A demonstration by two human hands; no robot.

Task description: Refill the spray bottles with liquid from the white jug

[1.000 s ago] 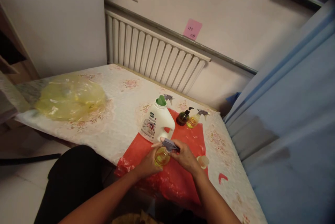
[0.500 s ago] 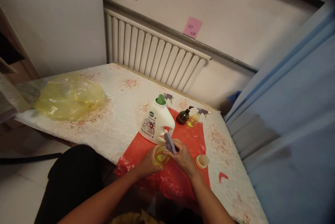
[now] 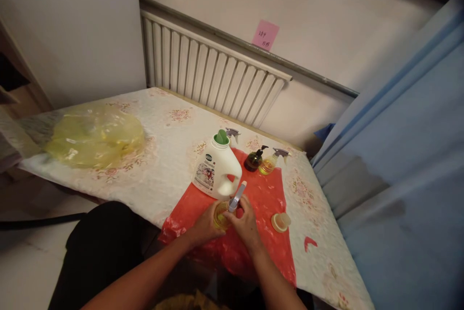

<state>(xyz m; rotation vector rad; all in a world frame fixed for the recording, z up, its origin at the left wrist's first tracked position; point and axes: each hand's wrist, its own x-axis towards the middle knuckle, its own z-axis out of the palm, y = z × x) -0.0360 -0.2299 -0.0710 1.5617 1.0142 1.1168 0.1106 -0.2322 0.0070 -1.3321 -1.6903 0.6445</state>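
right on the near side of the big white plastic jug (image 3: 217, 167), just below its handle, sits the small clear round bottle of yellow liquid (image 3: 219, 218), and the left hand (image 3: 207, 227) is curled firmly about it! the grey plastic trigger spray head (image 3: 237, 197) stands at the bottle's neck, its long axis slanting up and away, nozzle just right of the jug's handle. nearest it is the right hand (image 3: 246, 222), thumb and bent fingers pinching it, wrist angled inward; how tightly it's seated, can't tell. both forearms converge below the jug, over the red plastic sheet (image 3: 266, 189).
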